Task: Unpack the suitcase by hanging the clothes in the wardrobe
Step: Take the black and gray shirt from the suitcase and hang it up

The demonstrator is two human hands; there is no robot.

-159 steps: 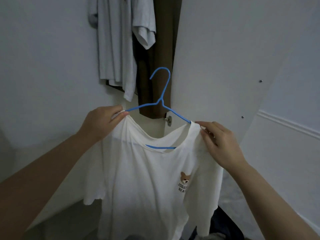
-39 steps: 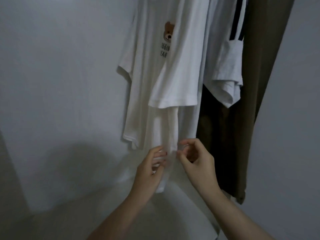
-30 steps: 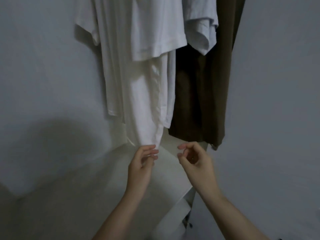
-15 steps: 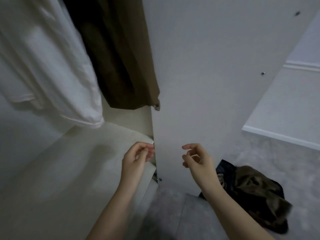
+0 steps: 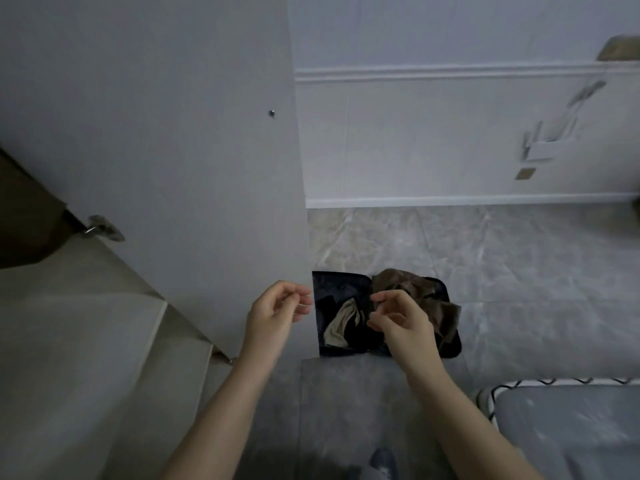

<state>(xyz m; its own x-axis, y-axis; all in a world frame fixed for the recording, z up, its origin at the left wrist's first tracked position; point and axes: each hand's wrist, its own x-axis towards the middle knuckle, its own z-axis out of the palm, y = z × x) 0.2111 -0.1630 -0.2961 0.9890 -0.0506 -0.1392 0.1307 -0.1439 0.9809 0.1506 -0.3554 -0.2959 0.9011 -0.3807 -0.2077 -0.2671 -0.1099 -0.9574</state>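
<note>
- Both hands are held out in front with nothing in them. The left hand (image 5: pixel 277 311) has its fingers (image 5: pixel 303 299) loosely bent, and so does the right hand (image 5: pixel 401 322).
- The suitcase (image 5: pixel 349 289) lies open on the floor (image 5: pixel 519 271), just past the edge of the wardrobe door (image 5: pixel 173 133). The clothes (image 5: pixel 415 289) inside it are a messy pile of brown, tan and dark things.
- The pile is tangled. Pulling one piece could drag another out, and it might drop on the floor.
- The door edge stands right beside the suitcase. Bending down fast could bump a head or arm on it.
- No hanger can be seen here. If one is not fetched first, the next piece has nothing to hang on.
- The room is dim and the dark clothes are hard to see against the dark suitcase. A small piece could get left behind.
- A brown garment (image 5: pixel 24 216) already hangs inside the wardrobe at the left edge.
</note>
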